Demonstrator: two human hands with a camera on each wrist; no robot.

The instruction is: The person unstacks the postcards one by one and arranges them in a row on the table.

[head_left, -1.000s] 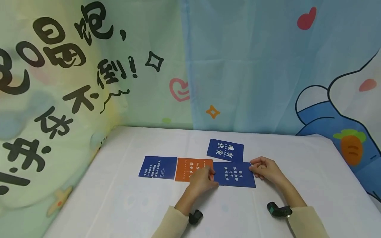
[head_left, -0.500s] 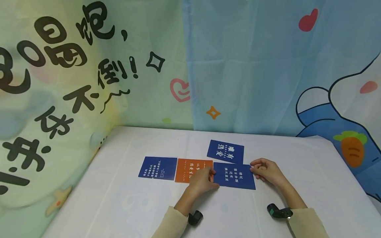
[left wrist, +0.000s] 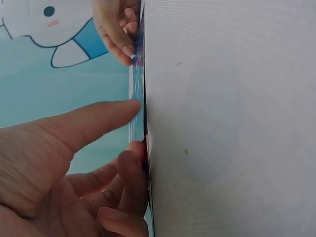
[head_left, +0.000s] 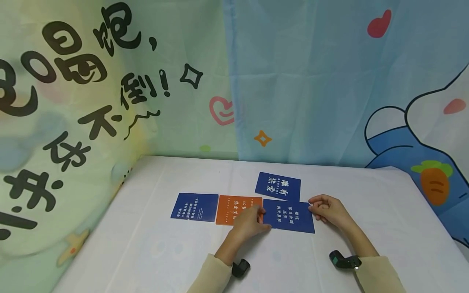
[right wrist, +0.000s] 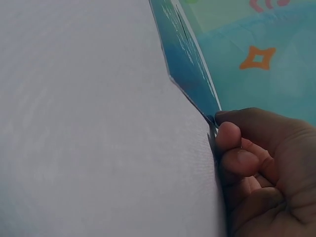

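Two hands, left hand (head_left: pixel 250 221) and right hand (head_left: pixel 327 208), still pinch opposite edges of the blue card (head_left: pixel 289 216) lying flat between them on the white tablecloth (head_left: pixel 146 252), practically unmoved over the last second, suggesting fine alignment beside the orange card (head_left: pixel 231 208).

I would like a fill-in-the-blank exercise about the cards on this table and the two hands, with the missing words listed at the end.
1. The card lying between two blue cards in the row has the colour ____.
2. In all, ____ cards lie on the white table.
3. The left hand and the right hand both hold the edges of a ____ card.
4. The blue card farthest from the person is touched by ____ hand.

Missing words: orange; four; blue; neither
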